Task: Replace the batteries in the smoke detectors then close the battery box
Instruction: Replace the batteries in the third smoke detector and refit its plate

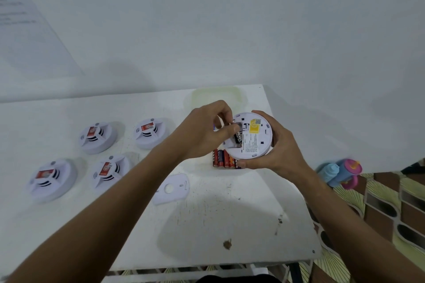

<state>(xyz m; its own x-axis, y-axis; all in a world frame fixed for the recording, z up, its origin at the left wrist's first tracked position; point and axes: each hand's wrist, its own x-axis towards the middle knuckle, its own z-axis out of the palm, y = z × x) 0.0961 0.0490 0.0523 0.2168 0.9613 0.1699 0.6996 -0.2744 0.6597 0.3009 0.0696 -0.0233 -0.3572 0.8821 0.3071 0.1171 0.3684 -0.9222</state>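
My right hand [277, 149] grips a white round smoke detector [254, 142] above the table, its back side up with a yellow label showing. My left hand [207, 131] pinches a black battery [238, 138] at the detector's open battery slot. Below the detector lies a row of red and dark batteries [222, 158] in the battery box, which is mostly hidden. A pale translucent lid [216, 96] lies at the table's far edge. Several more white smoke detectors, such as one [150, 132] and another [97, 136], sit face up on the left.
A white mounting plate [172, 188] lies flat on the white table [207, 225] near my left forearm. Off the table's right edge stand blue and pink bottles [340, 171] on a patterned floor. A white wall rises behind the table.
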